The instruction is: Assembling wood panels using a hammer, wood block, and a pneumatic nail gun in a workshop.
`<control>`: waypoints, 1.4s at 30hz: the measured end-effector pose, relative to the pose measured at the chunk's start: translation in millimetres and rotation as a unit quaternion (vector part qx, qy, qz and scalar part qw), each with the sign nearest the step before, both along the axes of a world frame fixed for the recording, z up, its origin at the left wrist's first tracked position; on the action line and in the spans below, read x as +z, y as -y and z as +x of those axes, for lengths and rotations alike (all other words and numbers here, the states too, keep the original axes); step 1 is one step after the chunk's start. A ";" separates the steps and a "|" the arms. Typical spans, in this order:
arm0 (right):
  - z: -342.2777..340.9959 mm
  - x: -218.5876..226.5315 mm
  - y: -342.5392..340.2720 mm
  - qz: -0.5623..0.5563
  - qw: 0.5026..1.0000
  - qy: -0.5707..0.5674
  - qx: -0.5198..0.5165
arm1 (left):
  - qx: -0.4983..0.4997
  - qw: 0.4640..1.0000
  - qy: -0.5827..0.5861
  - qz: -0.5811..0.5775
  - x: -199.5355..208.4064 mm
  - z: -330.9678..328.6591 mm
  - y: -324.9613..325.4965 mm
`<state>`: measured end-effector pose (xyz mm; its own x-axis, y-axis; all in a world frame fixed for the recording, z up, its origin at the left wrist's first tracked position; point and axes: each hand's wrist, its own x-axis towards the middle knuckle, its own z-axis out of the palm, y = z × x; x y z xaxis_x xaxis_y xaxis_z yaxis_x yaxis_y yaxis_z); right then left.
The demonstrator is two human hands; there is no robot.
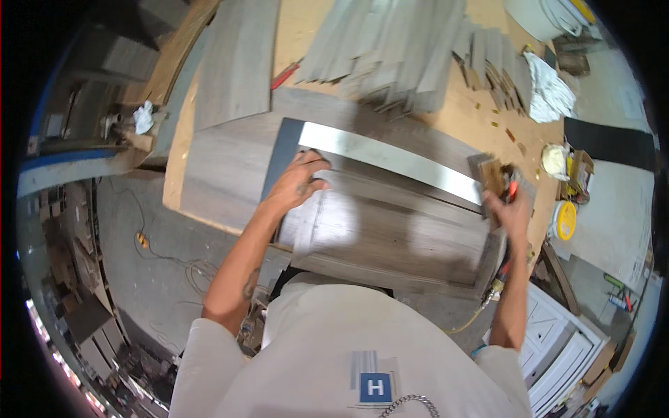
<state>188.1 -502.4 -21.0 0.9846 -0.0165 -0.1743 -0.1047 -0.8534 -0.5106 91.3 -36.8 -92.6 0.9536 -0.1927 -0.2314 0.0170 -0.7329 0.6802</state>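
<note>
From the head view, a long metal straightedge is laid across the grey wood panel on the table, its long axis running from upper left down to the right. The left hand is pressed flat near its left end, fingers spread. At the right end, the right hand is curled around a red-handled tool.
</note>
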 end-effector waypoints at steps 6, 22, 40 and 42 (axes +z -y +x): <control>-162.3 -12.0 -206.5 0.083 0.984 -0.147 -0.051 | 0.006 1.000 0.004 -0.009 -3.9 -1.9 4.7; -206.1 -47.1 -269.6 0.144 0.977 -0.123 -0.099 | -0.067 0.992 0.102 -0.007 -17.0 -15.8 -6.6; -239.8 -28.6 -276.5 -0.033 0.985 -0.164 0.047 | -0.068 0.993 0.098 0.026 -24.9 -13.4 -4.6; -241.0 -28.0 -285.6 0.018 0.995 -0.088 0.045 | -0.068 0.993 0.093 0.021 -24.6 -13.0 -3.6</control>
<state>-52.9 -216.7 -49.0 0.9358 0.0795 -0.3434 -0.1192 -0.8454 -0.5207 78.3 -33.2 -117.2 0.9466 -0.3159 -0.0643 -0.2067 -0.7479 0.6308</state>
